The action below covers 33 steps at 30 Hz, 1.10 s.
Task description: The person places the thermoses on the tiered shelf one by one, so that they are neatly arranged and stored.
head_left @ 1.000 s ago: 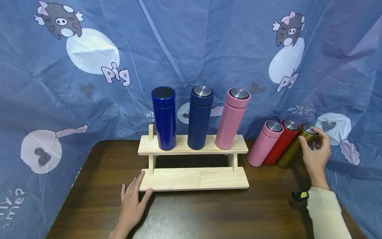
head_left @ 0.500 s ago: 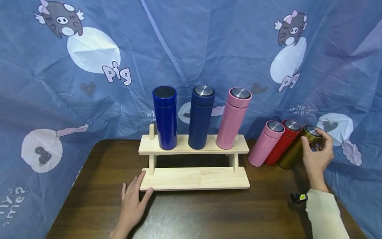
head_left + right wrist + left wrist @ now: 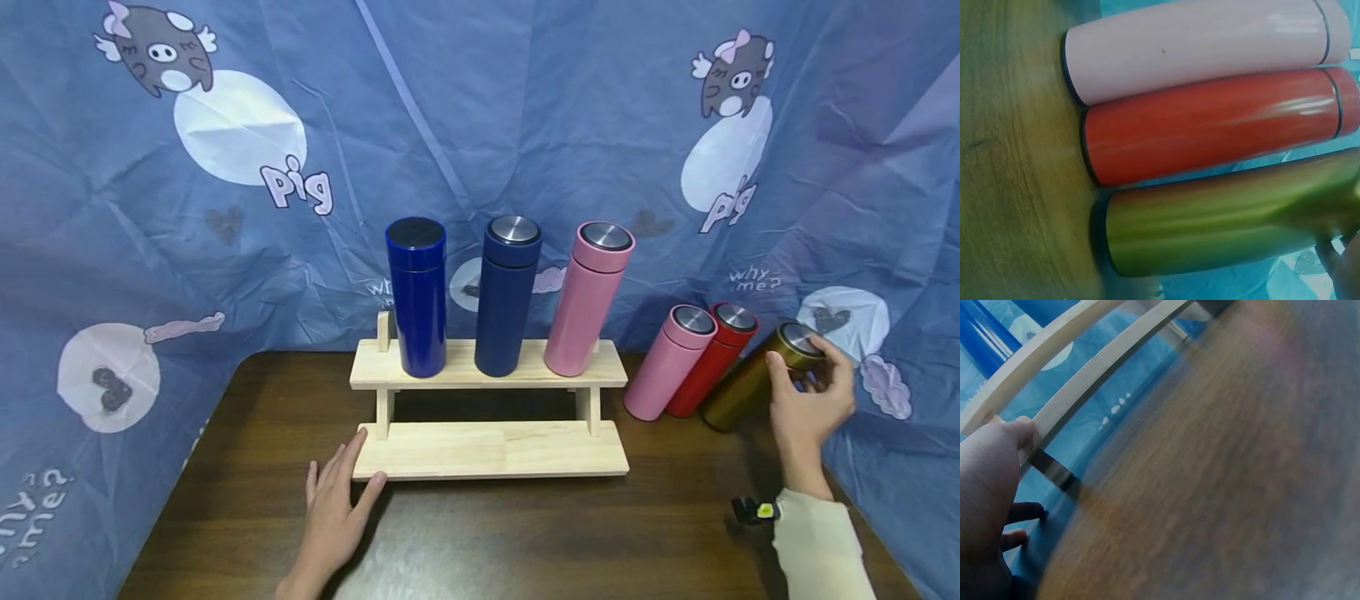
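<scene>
The gold bottle [image 3: 750,383] tips further from the red bottle [image 3: 708,371], its long axis leaning right, the nearer right hand [image 3: 813,408] gripping its top, well right of the rack [image 3: 491,450], whose left end the left hand [image 3: 330,512] touches, fingers extended.

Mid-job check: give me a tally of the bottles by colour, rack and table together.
Bright blue bottle: 1
Navy bottle: 1
Pink bottles: 2
Red bottle: 1
Gold bottle: 1
Total: 6
</scene>
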Each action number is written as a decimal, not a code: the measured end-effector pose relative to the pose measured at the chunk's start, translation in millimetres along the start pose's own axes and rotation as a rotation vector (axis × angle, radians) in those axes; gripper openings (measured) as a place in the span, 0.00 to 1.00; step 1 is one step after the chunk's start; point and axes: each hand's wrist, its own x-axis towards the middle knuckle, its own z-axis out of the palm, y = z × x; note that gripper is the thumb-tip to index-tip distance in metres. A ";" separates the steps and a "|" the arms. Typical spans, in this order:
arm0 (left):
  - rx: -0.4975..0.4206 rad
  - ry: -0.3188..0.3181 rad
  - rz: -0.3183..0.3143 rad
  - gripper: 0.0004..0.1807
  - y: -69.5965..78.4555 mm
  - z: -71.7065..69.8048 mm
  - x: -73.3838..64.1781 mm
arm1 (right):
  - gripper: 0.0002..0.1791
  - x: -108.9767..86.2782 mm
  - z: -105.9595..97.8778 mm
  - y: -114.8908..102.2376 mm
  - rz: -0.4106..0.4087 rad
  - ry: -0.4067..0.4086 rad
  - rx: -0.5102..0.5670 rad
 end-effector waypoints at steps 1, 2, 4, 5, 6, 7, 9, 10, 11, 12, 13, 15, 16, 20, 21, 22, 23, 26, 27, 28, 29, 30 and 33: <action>0.001 -0.001 0.000 0.38 0.0 0.0 0.2 | 0.27 -1.3 -1.3 -3.4 -0.009 0.001 0.001; 0.005 -0.001 0.002 0.38 -0.3 -0.1 0.2 | 0.27 -2.7 -2.4 -6.7 -0.016 0.003 0.008; 0.010 -0.003 0.004 0.38 -0.6 -0.3 0.2 | 0.27 -4.9 -4.5 -12.8 -0.034 0.007 0.019; 0.008 -0.005 0.001 0.38 -0.1 -0.6 0.1 | 0.27 -6.0 -5.7 -15.6 -0.048 0.007 0.023; 0.005 -0.006 -0.001 0.38 0.5 -0.8 0.0 | 0.27 -7.1 -6.6 -18.3 -0.057 0.010 0.029; 0.003 -0.008 -0.004 0.38 1.1 -1.0 -0.2 | 0.27 -8.0 -7.6 -21.1 -0.068 0.012 0.032; 0.001 -0.009 -0.007 0.38 1.7 -1.1 -0.4 | 0.27 -9.6 -9.3 -26.1 -0.088 0.013 0.037; 0.001 -0.009 -0.007 0.38 1.8 -1.1 -0.4 | 0.27 -10.4 -10.3 -28.6 -0.099 0.012 0.040; 0.001 -0.008 -0.008 0.38 1.8 -1.1 -0.5 | 0.27 -11.2 -11.2 -30.9 -0.105 0.011 0.044; 0.004 -0.008 -0.007 0.38 1.5 -1.1 -0.5 | 0.27 -12.0 -12.2 -33.1 -0.110 0.010 0.050; 0.004 -0.009 -0.008 0.38 1.7 -1.2 -0.5 | 0.27 -12.8 -13.3 -35.3 -0.116 0.009 0.055; 0.008 -0.009 -0.006 0.38 1.0 -1.2 -0.4 | 0.27 -14.6 -15.4 -39.6 -0.128 0.010 0.071; 0.007 -0.010 -0.008 0.38 1.1 -1.4 -0.4 | 0.27 -15.7 -16.5 -41.5 -0.134 0.011 0.079; 0.008 -0.011 -0.007 0.38 0.2 -1.3 -0.2 | 0.26 -20.1 -19.5 -48.6 -0.168 0.018 0.138; 0.008 -0.011 -0.008 0.38 0.1 -1.3 -0.2 | 0.26 -21.4 -20.0 -50.3 -0.175 0.019 0.156; 0.008 -0.012 -0.008 0.38 0.0 -1.2 -0.2 | 0.26 -22.7 -20.5 -52.0 -0.179 0.019 0.178; 0.011 -0.012 -0.007 0.38 -0.6 -1.0 -0.1 | 0.26 -24.0 -20.9 -53.8 -0.183 0.020 0.196; 0.011 -0.013 -0.010 0.38 -0.6 -0.8 -0.3 | 0.26 -28.5 -22.6 -60.3 -0.189 0.018 0.239; 0.012 -0.014 -0.010 0.38 -0.7 -0.7 -0.3 | 0.26 -30.2 -23.2 -62.7 -0.191 0.016 0.249; 0.011 -0.015 -0.011 0.38 -0.7 -0.6 -0.3 | 0.27 -31.8 -23.6 -65.2 -0.193 0.013 0.257; 0.011 -0.016 -0.012 0.38 -0.7 -0.6 -0.3 | 0.27 -33.5 -24.1 -67.8 -0.195 0.011 0.264; 0.011 -0.018 -0.014 0.38 -0.6 -0.6 -0.2 | 0.27 -35.2 -24.4 -70.3 -0.197 0.010 0.274; 0.014 -0.021 -0.015 0.38 -0.5 -0.6 0.2 | 0.29 -40.4 -25.0 -77.1 -0.201 0.000 0.288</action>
